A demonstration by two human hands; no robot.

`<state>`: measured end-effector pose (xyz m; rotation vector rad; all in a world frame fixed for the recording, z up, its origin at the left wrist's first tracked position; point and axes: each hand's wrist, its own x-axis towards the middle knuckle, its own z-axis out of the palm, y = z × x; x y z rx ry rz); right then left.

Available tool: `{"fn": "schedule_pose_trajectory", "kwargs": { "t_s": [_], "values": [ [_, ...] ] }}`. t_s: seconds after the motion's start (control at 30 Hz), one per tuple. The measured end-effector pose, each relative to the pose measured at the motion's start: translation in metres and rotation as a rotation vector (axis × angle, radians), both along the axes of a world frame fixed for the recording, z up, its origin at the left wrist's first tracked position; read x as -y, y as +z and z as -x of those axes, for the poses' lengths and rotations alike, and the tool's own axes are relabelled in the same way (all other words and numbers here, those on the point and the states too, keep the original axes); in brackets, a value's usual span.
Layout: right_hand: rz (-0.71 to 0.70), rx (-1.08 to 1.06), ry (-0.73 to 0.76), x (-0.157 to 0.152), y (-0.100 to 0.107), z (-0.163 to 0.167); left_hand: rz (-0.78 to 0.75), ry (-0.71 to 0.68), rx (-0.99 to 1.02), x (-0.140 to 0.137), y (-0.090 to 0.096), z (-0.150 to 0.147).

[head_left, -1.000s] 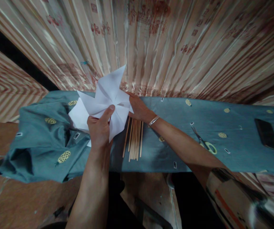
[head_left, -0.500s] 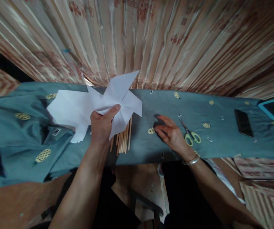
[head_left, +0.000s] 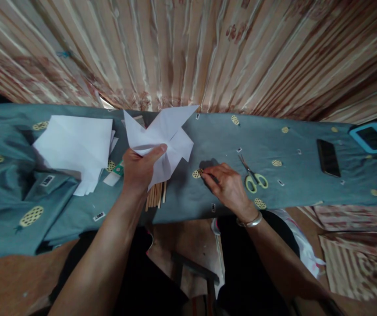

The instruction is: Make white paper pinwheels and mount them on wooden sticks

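Note:
A white paper pinwheel [head_left: 178, 145] is in my left hand [head_left: 139, 171], the thumb pressed on its folded centre. Its pointed blades spread out above the table. To the right, my right hand [head_left: 228, 186] is low over the cloth with thumb and fingers pinched together. Whatever may be between those fingertips is too small or hidden to make out. Several thin wooden sticks [head_left: 155, 196] lie partly under the pinwheel. Green-handled scissors [head_left: 254, 180], blades slightly apart, rest just right of my right hand.
White paper sheets [head_left: 76, 140] lie on the left of the green cloth [head_left: 182, 206] covering the narrow table. A small green and white box [head_left: 113, 174] is partly behind my left hand. At right are a dark phone [head_left: 328, 158] and a blue-framed device [head_left: 374, 137]. A curtain [head_left: 188, 52] hangs behind.
My right hand's fingers have closed from apart into a pinch near the cloth. The view has shifted, so the pinwheel no longer overlaps the paper sheets, and the green and white box shows.

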<state>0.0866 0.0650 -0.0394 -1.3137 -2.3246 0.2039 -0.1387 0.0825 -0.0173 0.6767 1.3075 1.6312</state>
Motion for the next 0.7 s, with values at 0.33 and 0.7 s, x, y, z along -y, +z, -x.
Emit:
{"fn": "schedule_pose_trajectory", "kwargs": {
  "t_s": [0.33,0.7],
  "values": [
    [-0.008,0.161,-0.030,-0.003,-0.008,0.006,0.021,-0.026,-0.003,0.004,0.003,-0.001],
    [0.174,-0.306,-0.108,-0.006,0.001,-0.005,0.096,-0.143,0.022,0.011,-0.002,-0.019]
  ]
}}
